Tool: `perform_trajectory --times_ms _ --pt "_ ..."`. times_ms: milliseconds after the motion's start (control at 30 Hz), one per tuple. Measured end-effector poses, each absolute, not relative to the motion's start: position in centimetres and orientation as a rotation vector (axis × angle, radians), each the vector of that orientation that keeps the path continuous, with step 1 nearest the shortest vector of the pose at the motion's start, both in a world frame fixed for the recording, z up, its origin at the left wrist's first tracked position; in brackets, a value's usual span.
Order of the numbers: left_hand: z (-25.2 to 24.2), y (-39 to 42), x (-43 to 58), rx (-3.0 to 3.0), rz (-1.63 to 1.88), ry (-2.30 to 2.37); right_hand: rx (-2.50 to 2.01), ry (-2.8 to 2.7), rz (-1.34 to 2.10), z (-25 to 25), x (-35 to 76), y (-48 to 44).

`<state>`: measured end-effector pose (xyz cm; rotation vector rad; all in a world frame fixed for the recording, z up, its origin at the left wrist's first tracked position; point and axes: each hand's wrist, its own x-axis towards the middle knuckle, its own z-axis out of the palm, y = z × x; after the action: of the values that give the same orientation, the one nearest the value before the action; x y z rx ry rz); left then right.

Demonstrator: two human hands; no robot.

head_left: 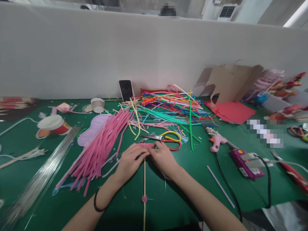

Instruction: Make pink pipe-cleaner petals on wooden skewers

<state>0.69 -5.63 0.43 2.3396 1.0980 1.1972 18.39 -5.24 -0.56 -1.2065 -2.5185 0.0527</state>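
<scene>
Left hand [128, 162] and right hand [163, 158] pinch a fuzzy pink pipe-cleaner piece [147, 145]; beneath them green felt worktop [197, 160], beyond them a grey partition wall [72, 57]

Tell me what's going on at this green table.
A person has both hands together at the top end of a thin wooden stick on the green table. The left hand and right hand pinch a pink fuzzy piece there. A small pink bit sits lower on the stick. Scissors lie just beyond the hands, pink pipe cleaners to the left, a pink glue gun to the right.
</scene>
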Motion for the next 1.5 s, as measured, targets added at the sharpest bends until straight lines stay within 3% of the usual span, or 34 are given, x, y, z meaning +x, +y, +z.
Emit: perform_trajectory --times_ms 367,1500 --pt "1.2 -5.0 0.1 2.224 1.159 1.198 -1.159 -2.262 0.384 -0.5 18.6 -4.7" --pt "2.3 -5.0 -0.7 2.407 1.111 1.203 -1.295 -2.218 0.436 -1.3 17.3 -4.8"
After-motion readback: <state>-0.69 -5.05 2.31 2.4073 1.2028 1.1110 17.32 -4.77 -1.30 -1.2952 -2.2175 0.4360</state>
